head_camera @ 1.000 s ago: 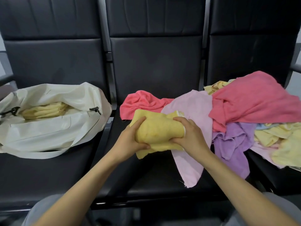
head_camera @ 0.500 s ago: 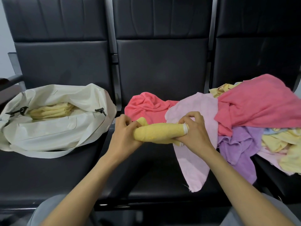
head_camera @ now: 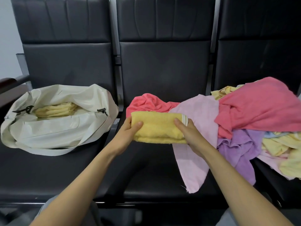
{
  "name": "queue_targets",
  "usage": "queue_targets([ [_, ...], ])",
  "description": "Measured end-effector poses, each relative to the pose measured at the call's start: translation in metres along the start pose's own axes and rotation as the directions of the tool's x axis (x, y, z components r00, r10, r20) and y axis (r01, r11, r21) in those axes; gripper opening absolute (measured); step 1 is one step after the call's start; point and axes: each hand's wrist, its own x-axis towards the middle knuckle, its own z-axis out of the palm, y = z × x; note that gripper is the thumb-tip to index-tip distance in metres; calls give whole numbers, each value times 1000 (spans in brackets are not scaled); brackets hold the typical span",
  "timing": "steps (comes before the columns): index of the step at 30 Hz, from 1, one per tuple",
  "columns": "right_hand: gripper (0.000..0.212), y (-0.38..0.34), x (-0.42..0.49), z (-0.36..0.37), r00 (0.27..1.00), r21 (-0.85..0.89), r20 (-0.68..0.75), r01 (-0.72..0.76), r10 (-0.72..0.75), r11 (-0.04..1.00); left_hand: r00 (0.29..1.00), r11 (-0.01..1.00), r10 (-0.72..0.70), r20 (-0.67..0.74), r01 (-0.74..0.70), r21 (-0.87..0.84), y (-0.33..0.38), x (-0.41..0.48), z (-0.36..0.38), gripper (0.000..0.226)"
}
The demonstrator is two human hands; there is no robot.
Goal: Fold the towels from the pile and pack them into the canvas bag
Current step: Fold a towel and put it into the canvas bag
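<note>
**Folded yellow towel held over the middle seat, bag open on the left**

The canvas bag (head_camera: 57,128) lies slumped on the left seat (head_camera: 40,168) with its mouth gaping towards the camera. It is off-white and creased, a strap trails under its front edge, and a black clip (head_camera: 101,110) sits at each end of the opening. Inside lies a stack of folded yellow towels (head_camera: 55,110), flat and near the back of the opening.

The yellow towel (head_camera: 158,128) is held in the air above the middle seat (head_camera: 154,176), just in front of the near edge of the pile (head_camera: 252,119). It is folded into a thick oblong several layers deep, long side running left to right, with the layered edges showing along its near side and pale stripes at its right end. The left hand (head_camera: 127,135) grips the left end and the right hand (head_camera: 191,136) the right end. On each hand the thumb lies on top and the fingers are curled underneath, out of sight.

The pile spreads over the right seat (head_camera: 276,193) and onto the middle one: a coral towel (head_camera: 260,108) on top, a second coral one (head_camera: 149,101) behind the held towel, a pale pink towel (head_camera: 195,160) hanging over the seat front, a purple towel (head_camera: 236,147), and crumpled yellow ones (head_camera: 280,144) at the right.
</note>
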Motion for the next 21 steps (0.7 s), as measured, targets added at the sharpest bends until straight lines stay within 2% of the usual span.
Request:
queue_targets([
  [2, 76, -2, -1, 0, 995, 48, 90, -37, 32, 998, 997, 1000, 20, -72, -18, 24, 5, -3, 5, 45],
  [4, 76, -7, -6, -1, 981, 100, 193, -10, -9, 995, 987, 997, 71, -143, -64, 49, 13, -8, 10, 35],
  [6, 70, -17, -8, -2, 974, 70, 207, 73, -86, 995, 982, 990, 142, -122, -141, 15, 16, -11, 6, 32],
  [9, 65, -41, -4, -2, 961, -15, 218, 177, -169, 984, 974, 974, 220, -49, -217, 66, 25, -19, -6, 20],
  [13, 89, -65, 8, 19, 931, 15, 315, 192, -186, 981, 979, 980, 198, -43, -199, -29, 50, -29, -32, 14],
  [15, 80, -76, 15, 42, 916, 28, 347, 205, -202, 978, 989, 990, 123, -76, -128, -61, 58, -31, -54, 15],
  [19, 34, -96, 40, 104, 911, -73, 344, 267, -227, 961, 983, 998, 34, -182, -41, -38, 71, -26, -104, 31],
  [21, 22, -101, 55, 138, 916, -92, 344, 249, -204, 964, 970, 1000, -2, -244, -2, -19, 76, -18, -132, 31],
])
